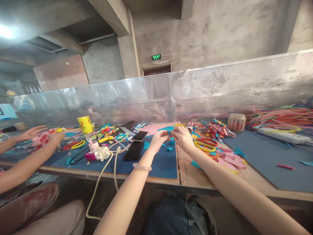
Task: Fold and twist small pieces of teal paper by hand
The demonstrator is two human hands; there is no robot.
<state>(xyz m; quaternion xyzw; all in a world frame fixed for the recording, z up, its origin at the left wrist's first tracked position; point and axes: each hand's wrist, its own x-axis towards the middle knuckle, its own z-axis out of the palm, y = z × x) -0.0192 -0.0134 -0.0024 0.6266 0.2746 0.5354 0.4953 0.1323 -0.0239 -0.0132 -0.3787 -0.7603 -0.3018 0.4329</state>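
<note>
My left hand [158,139] and my right hand [182,137] meet over the table, fingertips pinched together. Between them is a small piece of blue paper [169,132], mostly hidden by the fingers. Small blue paper pieces [169,148] lie on the dark blue mat [158,168] just below. Close to my left hand are a black phone [133,151] and a second phone [139,136]. Scissors with red and yellow handles [205,145] rest beside my right forearm, among pink and orange paper scraps [231,160]. Behind my right hand stands a dark can [189,125].
To the left, a co-worker's hands [55,137] are at pink paper, near a yellow can [85,124]. A hot glue gun [105,139] and a cream cable [100,182] hang by the table edge. A power strip [283,135] and a perforated metal screen [195,91] stand behind.
</note>
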